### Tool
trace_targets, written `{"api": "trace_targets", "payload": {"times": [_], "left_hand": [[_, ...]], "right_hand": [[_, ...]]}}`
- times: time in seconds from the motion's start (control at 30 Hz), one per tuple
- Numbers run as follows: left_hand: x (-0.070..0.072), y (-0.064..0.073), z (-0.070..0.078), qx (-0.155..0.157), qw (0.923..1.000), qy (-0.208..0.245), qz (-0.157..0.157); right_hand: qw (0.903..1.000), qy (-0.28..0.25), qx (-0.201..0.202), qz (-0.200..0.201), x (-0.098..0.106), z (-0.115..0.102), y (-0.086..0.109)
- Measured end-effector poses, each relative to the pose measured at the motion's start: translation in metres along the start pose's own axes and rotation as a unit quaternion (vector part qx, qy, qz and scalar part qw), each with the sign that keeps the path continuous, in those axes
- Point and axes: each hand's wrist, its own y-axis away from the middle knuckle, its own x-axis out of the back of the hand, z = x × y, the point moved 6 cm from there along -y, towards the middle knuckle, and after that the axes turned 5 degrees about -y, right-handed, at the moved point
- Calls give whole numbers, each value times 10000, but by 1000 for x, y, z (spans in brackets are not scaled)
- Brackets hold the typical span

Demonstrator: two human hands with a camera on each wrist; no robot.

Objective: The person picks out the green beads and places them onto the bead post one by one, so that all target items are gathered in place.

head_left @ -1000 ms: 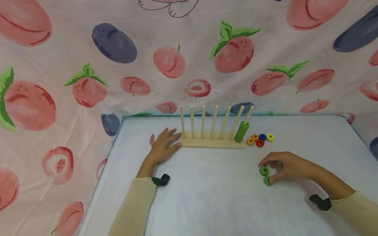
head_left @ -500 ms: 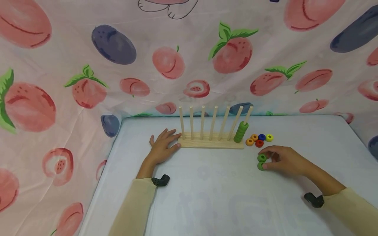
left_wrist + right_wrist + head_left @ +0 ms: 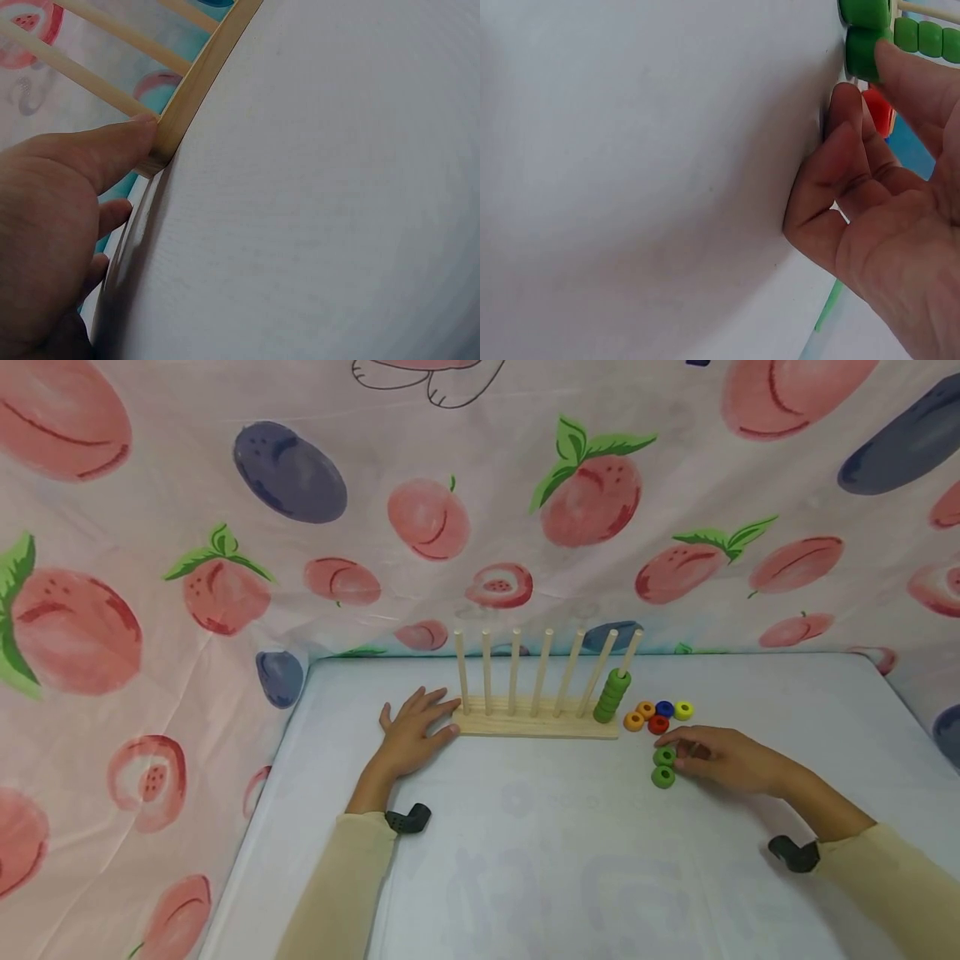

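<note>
A wooden peg rack point(image 3: 537, 725) stands at the back of the table, with a stack of green beads point(image 3: 612, 696) on its rightmost peg; the other pegs are bare. My left hand point(image 3: 412, 739) rests at the rack's left end, fingers spread. In the left wrist view the thumb point(image 3: 124, 142) touches the base's corner. Right of centre, two green beads lie together on the table. My right hand point(image 3: 738, 762) pinches the farther green bead point(image 3: 664, 757) between thumb and index finger. The nearer green bead point(image 3: 663, 777) lies just in front of it, touching it.
Right of the rack lie two orange beads point(image 3: 634, 721), a red bead point(image 3: 658, 724), a blue bead point(image 3: 664, 708) and a yellow bead point(image 3: 683, 710). A fruit-printed cloth point(image 3: 337, 635) hangs behind and to the left of the white table point(image 3: 525, 860).
My right hand has moved away from me and slightly left, shifting both green beads toward the loose coloured beads. Its thumb has gone from the nearer bead to the farther one. My left hand stays put.
</note>
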Motion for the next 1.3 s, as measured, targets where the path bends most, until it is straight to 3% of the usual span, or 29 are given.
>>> {"api": "trace_targets", "payload": {"times": [0.4, 0.73, 0.97, 1.3], "left_hand": [[1, -1, 0, 6, 10000, -53, 4], [1, 0, 1, -10, 10000, -37, 2], [-1, -1, -1, 18, 10000, -73, -34], [0, 0, 0, 24, 10000, -57, -27]], "right_hand": [[9995, 251, -131, 139, -2, 3, -6], [9989, 37, -404, 212, 2, 2, -3], [9980, -78, -241, 571, 15, -14, -7], [9891, -49, 115, 1465, 47, -52, -13]]}}
